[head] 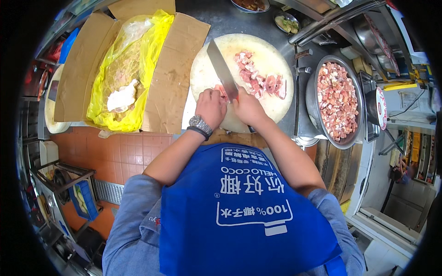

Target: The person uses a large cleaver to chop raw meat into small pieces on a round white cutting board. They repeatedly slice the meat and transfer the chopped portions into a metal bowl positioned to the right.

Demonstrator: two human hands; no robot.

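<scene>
My right hand point(249, 106) is closed around the handle of a cleaver point(221, 67), whose wide blade points up and left over a round cutting board point(207, 77). Beside the blade, my left hand point(211, 106), with a watch on the wrist, presses on a piece of raw meat point(221, 91) that shows partly past its fingers. Chopped raw meat pieces point(255, 81) lie in a curved band on the right half of the board. A large metal bowl point(310, 100) to the right holds many diced meat pieces point(337, 100).
At left stands an open cardboard box point(172, 72) lined with a yellow plastic bag point(152, 65), a pale meat piece point(121, 98) inside. Dishes of food point(286, 24) stand behind the board. Metal pipes point(331, 24) cross the back right. A metal tray point(371, 114) is beyond the bowl.
</scene>
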